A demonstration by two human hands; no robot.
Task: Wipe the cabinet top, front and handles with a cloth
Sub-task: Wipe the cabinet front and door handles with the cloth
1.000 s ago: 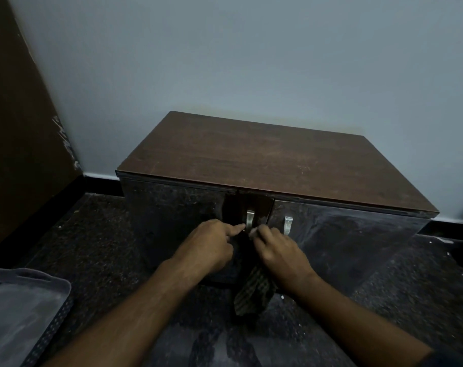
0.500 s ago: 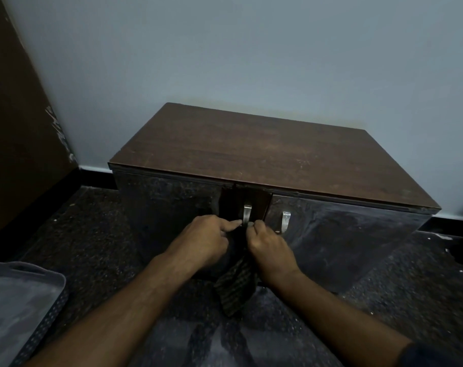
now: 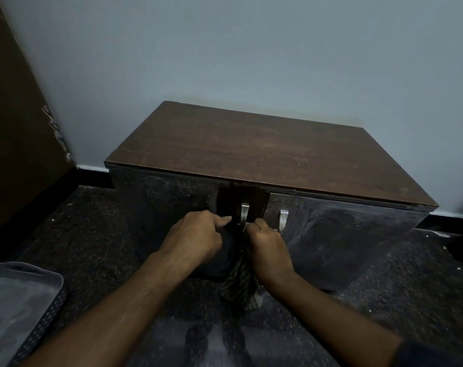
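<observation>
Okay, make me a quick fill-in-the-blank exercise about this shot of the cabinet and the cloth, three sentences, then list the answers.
1. The striped cloth hangs below the person's ____ hand.
2. The cabinet front shows ____ metal handles.
3. The left hand has its ____ finger stretched toward the nearer handle.

Missing words: right; two; index
</observation>
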